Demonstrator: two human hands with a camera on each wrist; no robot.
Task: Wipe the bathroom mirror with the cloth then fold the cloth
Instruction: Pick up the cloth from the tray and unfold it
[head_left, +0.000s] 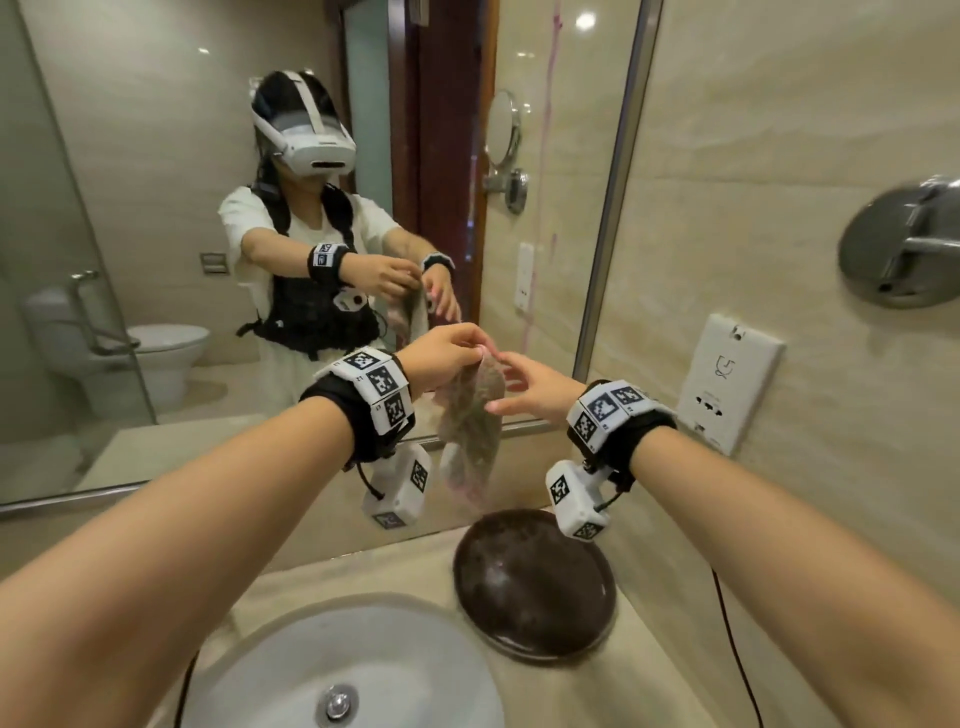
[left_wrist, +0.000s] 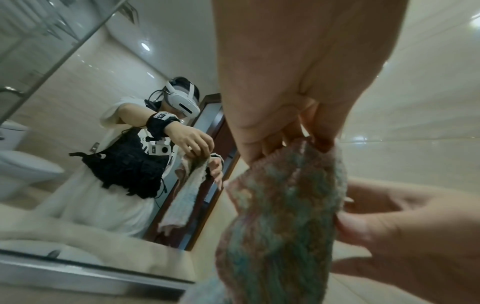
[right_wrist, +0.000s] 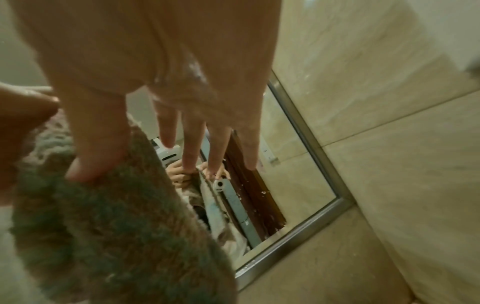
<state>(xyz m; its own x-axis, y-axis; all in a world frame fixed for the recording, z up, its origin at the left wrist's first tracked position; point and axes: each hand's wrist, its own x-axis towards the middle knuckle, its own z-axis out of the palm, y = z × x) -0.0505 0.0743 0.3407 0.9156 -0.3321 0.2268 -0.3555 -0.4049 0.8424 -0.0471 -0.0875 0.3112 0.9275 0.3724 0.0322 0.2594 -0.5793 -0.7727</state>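
Observation:
A fuzzy grey-green and pink cloth (head_left: 472, 415) (left_wrist: 280, 216) (right_wrist: 103, 226) hangs in a bunched strip in front of the mirror (head_left: 156, 208) (right_wrist: 298, 174), near its lower right corner. My left hand (head_left: 452, 353) (left_wrist: 298, 142) pinches the cloth's top edge between thumb and fingertips. My right hand (head_left: 519, 379) (right_wrist: 166, 98) is just right of it, with its four fingers straight and spread toward the glass. Its thumb (right_wrist: 93, 160) lies against the cloth's side. The cloth is off the glass. The mirror reflects both hands and the cloth.
Below the hands, a dark round tray (head_left: 535, 582) sits on the beige counter beside a white sink basin (head_left: 337, 665). On the right wall are a white socket plate (head_left: 727, 384), a chrome fitting (head_left: 904, 244) and a black cable (head_left: 737, 649).

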